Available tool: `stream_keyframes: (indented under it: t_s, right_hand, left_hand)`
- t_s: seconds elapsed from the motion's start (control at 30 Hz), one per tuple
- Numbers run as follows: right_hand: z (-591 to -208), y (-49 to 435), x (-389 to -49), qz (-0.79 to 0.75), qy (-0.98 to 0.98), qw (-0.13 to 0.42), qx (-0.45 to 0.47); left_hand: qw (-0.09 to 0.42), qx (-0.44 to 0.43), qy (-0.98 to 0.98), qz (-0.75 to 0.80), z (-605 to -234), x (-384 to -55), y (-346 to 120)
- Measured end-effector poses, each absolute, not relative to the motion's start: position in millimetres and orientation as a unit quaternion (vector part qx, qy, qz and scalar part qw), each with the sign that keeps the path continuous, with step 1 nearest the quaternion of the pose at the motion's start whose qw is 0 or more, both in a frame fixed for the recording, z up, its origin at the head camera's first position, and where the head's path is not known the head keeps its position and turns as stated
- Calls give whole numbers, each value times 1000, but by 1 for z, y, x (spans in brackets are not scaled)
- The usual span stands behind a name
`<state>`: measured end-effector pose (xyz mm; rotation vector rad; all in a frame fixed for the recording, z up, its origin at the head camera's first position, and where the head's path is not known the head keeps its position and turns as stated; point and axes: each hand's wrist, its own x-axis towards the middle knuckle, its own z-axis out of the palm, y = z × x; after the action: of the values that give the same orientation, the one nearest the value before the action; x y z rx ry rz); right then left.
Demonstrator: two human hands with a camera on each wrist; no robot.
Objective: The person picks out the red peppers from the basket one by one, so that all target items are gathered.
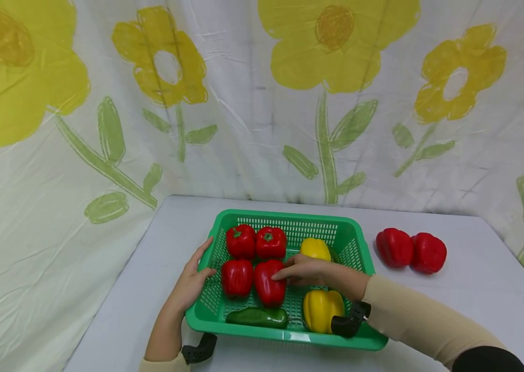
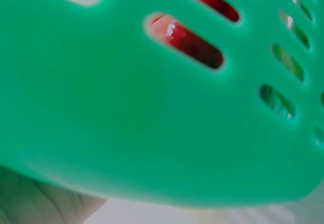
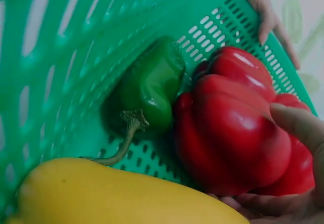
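Note:
In the head view a green plastic basket (image 1: 285, 336) holds several red, yellow and green peppers. My left hand (image 1: 190, 283) grips the basket's left rim, thumb over the inside; in the left wrist view the basket wall (image 2: 152, 117) hides most of that hand (image 2: 48, 203). My right hand (image 1: 305, 270) reaches inside and holds the front red bell pepper (image 1: 269, 287). In the right wrist view the thumb lies on one side of this red pepper (image 3: 233, 127) and the fingers curl beneath. Beside it sits another red pepper (image 1: 237, 279).
Two more red peppers (image 1: 394, 248) lie on the white table (image 1: 471, 289) right of the basket. Inside it are a long green pepper (image 1: 257, 318), a yellow pepper (image 1: 321, 310) at the front right and another yellow pepper (image 1: 315, 249) behind. A flowered cloth (image 1: 243, 129) hangs behind the table.

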<state>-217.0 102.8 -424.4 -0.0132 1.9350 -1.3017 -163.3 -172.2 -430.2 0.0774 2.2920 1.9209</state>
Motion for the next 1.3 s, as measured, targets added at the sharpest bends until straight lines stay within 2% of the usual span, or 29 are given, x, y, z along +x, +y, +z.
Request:
stream_keyframes:
  t_s: [0.77, 1.3]
  right_hand:
    - [-430, 91, -218, -496, 777, 389, 0]
    - [-418, 99, -215, -521, 747, 412, 0]
  left_hand:
    - [72, 30, 766, 638, -431, -163, -172]
    - [71, 33, 763, 642, -432, -163, -172]
